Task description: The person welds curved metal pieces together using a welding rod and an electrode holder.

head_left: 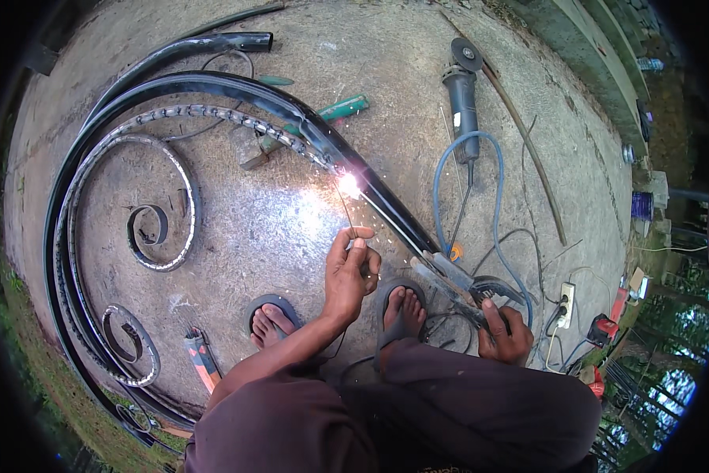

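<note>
Dark-trousered knees (291, 418) are filling the foreground. On concrete (252, 236), a ridged bar (212, 113) is following a curved black steel tube (331, 138), their weld seemingly half-made. Left-hand fingers are pinching a thin rod (346, 210); the right hand (506, 335) is gripping an electrode holder (458, 290), its fingers curled. Arc glare (349, 184) is hiding the joint; whether other joints are finished, I cannot tell.

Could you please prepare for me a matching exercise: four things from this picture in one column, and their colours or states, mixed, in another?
Column one
1. Left hand
2. Power strip
3. Right hand
4. Hammer

Column two
A. Has a green handle
B. Gripping the electrode holder
C. Pinching a thin rod
D. Whitish, with plugs

Pairs: 1-C, 2-D, 3-B, 4-A
</note>
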Available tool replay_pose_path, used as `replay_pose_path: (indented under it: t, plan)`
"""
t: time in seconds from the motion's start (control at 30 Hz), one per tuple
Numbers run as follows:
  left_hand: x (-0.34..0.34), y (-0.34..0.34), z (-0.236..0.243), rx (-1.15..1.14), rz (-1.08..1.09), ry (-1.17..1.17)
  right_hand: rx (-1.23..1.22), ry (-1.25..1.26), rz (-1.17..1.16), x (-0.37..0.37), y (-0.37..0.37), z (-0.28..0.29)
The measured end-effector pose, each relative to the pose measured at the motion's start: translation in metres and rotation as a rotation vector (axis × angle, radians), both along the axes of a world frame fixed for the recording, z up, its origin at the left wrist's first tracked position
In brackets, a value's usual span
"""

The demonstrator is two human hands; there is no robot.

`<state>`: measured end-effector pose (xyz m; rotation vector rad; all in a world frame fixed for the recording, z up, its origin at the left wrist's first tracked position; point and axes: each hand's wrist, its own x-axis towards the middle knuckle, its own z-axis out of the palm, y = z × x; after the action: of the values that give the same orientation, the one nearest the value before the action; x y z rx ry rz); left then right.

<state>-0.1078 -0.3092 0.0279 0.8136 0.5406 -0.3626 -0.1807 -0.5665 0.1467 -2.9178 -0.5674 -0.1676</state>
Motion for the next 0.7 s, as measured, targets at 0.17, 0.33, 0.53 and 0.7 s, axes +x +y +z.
replay_pose_path:
  t: [0.17, 0.33, 0.53, 0.7]
  plan:
    - [0.008, 0.010, 0.017, -0.052, -0.021, -0.010, 0.147, -0.037, -0.064, -0.003, 0.004, -0.004]
    - [0.030, 0.057, 0.058, -0.021, 0.065, -0.034, 0.256, -0.271, -0.250, 0.007, 0.016, -0.018]
    - [0.028, 0.144, 0.125, 0.130, 0.374, -0.317, 0.817, 0.073, -0.516, 0.025, 0.050, -0.014]
    - [-0.002, 0.244, 0.186, 0.341, 0.588, -0.594, 0.884, 0.112, -0.541, 0.035, 0.059, -0.019]
